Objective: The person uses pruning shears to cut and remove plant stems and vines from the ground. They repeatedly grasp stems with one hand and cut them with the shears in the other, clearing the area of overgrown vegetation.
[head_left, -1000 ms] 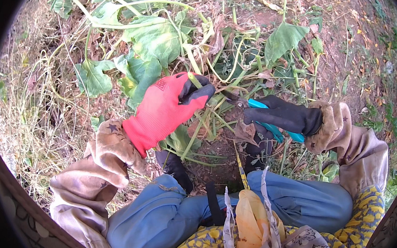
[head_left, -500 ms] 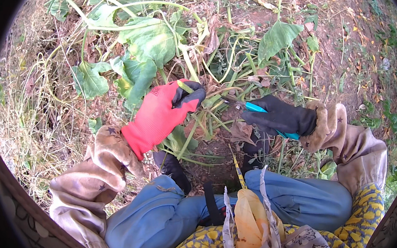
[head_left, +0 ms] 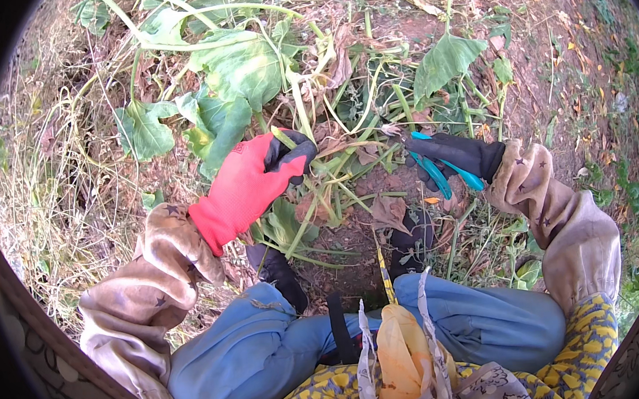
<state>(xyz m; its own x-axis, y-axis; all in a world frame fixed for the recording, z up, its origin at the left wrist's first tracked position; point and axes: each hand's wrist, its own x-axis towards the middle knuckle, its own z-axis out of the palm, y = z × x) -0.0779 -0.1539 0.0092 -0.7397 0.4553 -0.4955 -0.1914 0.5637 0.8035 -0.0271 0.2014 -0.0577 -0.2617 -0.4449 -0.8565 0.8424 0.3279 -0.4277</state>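
— What is the green stem point(head_left: 282, 137) doing?
— It is sticking up, pinched in the red-gloved left hand point(head_left: 247, 184).
— And the teal-handled shears point(head_left: 437, 169)?
— They are lying gripped in the black-gloved right hand point(head_left: 460, 157), blades pointing left.

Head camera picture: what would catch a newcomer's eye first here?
The bright red glove on the left hand stands out at centre, its dark fingertips pinching a green stalk. To its right, the black-gloved right hand grips turquoise-handled shears. Big green leaves sprawl over the soil above them.
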